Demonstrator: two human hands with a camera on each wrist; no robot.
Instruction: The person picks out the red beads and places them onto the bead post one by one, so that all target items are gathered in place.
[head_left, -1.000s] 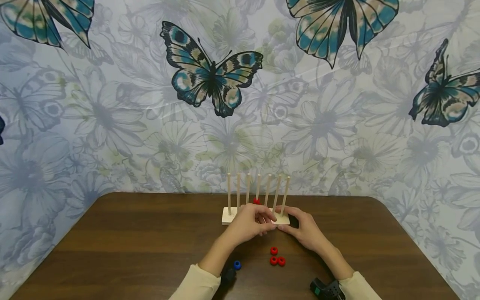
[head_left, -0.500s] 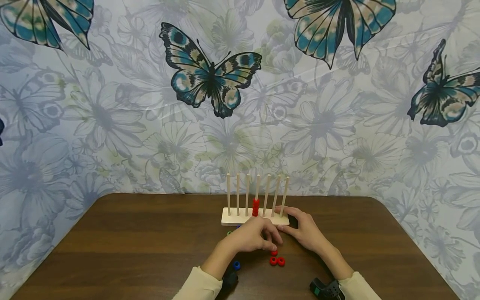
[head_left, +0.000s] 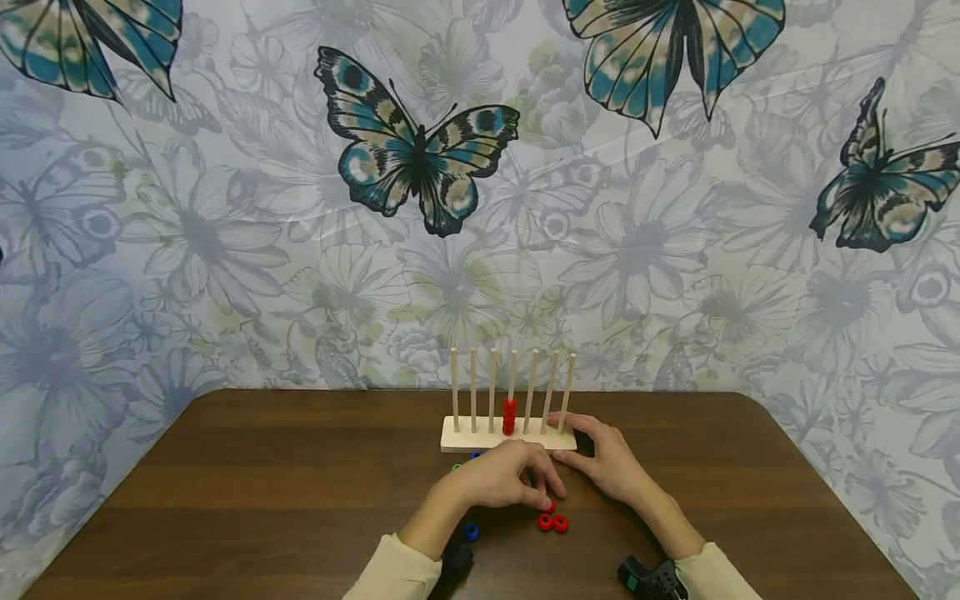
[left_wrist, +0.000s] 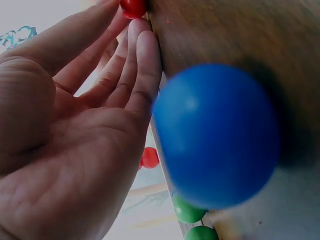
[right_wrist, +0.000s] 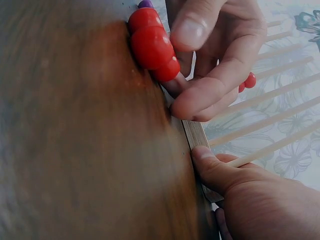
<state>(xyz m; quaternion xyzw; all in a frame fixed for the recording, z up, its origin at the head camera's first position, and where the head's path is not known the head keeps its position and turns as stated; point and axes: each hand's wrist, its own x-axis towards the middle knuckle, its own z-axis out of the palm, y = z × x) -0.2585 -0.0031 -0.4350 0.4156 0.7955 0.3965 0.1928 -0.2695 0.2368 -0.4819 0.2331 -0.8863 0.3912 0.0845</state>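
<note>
A pale wooden stand (head_left: 468, 440) with a row of upright pegs stands toward the back of the table. Its fourth peg carries a stack of red beads (head_left: 509, 417). My right hand (head_left: 611, 458) grips the right end of the stand, thumb at the front of the base (right_wrist: 197, 137). In front of the stand, my left hand (head_left: 506, 477) pinches a red bead (head_left: 551, 506) at table level; fingertips partly cover it. Two more red beads (head_left: 561, 523) lie just below it. The left wrist view shows a red bead (left_wrist: 134, 7) at the thumb tip.
A blue bead (head_left: 471, 532) lies by the left wrist, large in the left wrist view. Green beads (left_wrist: 190, 210) lie beyond it, mostly hidden by the left arm in the head view. Behind the brown table (head_left: 300, 475) hangs a butterfly-patterned cloth (head_left: 420, 292).
My left hand has come from the stand down toward the loose red beads and closed on the nearest one. The stack on the fourth peg is uncovered. My right hand stays on the stand.
</note>
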